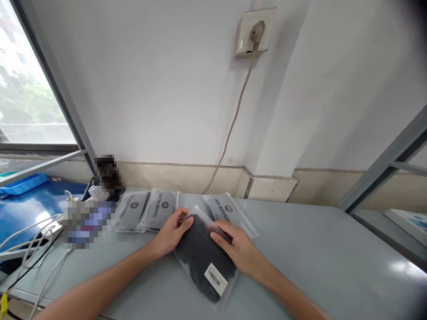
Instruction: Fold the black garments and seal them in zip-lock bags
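A clear plastic bag with a black item inside and a white barcode label (203,258) lies on the grey table (316,258). My left hand (171,233) grips the bag's far left edge, thumb on top. My right hand (240,249) presses on its right side with fingers curled over the bag's open end. Both hands hold the same bag.
Three grey ROCKBROS zip bags (156,209) lie behind, one (227,211) partly under the held bag. White cables and a power strip (50,231) sit at left beside a blue tray (23,184). A wall socket (255,33) with a cord hangs above. A metal frame (383,164) stands right.
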Motion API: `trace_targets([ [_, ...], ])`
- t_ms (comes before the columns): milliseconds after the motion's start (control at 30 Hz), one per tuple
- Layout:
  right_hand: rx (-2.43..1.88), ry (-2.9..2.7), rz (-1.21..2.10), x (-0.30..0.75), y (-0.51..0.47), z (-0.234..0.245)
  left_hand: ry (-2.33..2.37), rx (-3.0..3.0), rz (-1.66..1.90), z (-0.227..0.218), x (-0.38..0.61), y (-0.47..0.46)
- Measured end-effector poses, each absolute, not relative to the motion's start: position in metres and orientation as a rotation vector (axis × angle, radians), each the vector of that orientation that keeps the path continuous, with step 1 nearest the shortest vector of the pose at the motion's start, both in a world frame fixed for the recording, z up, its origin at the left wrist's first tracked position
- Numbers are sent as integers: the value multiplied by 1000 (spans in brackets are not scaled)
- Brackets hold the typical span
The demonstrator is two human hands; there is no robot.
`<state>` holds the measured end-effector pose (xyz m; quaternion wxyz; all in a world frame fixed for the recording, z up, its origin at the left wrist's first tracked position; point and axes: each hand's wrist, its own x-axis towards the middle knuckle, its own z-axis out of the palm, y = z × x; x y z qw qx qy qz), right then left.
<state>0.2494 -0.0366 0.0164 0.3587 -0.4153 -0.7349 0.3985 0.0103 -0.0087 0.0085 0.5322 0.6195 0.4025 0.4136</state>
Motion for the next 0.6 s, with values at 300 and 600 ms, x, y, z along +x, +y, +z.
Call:
trace_targets([
  [300,-916,-1626,1774,251,-40,19,923,1372,701,2,8,-9],
  [600,-1051,-1593,1479,245,-36,12,770,1443,508,26,9,-17],
])
